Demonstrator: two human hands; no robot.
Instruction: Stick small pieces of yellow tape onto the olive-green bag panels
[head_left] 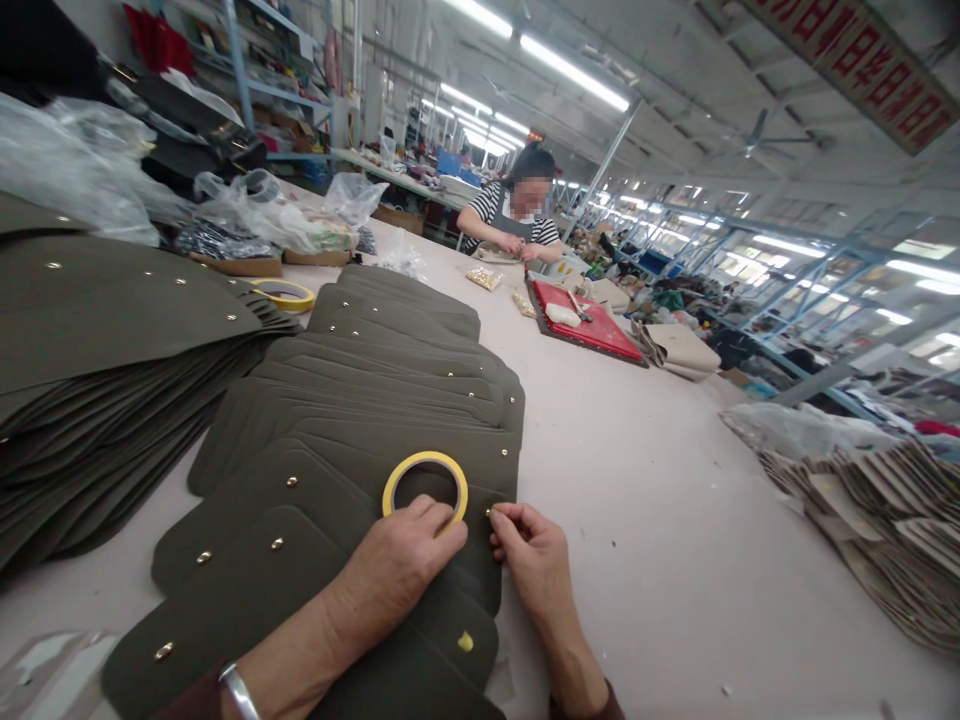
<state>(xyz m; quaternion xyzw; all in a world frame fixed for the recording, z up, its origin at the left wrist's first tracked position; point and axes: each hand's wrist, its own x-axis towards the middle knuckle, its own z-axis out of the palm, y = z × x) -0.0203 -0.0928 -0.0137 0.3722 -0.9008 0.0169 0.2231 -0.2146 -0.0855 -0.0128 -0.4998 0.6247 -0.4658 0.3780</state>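
Dark olive flat pieces (360, 400) with small gold metal studs lie fanned in overlapping rows on the pale table. My left hand (401, 560) rests over them, its fingers closed on the lower rim of a yellow tape roll (390, 487). Just right of it, my right hand (531, 555) pinches at the right edge of a piece, beside a gold stud (489, 512); whether the fingertips hold anything more is too small to tell. Nearer to me, a small yellow patch (466, 641) sticks to one piece.
A larger olive stack (112, 400) fills the left, with another tape roll (283, 294) behind. Across the table (637, 500), a person (514, 215) works near a red board (585, 320). Beige pieces (892, 530) are piled at right; plastic bags (82, 160) lie back left.
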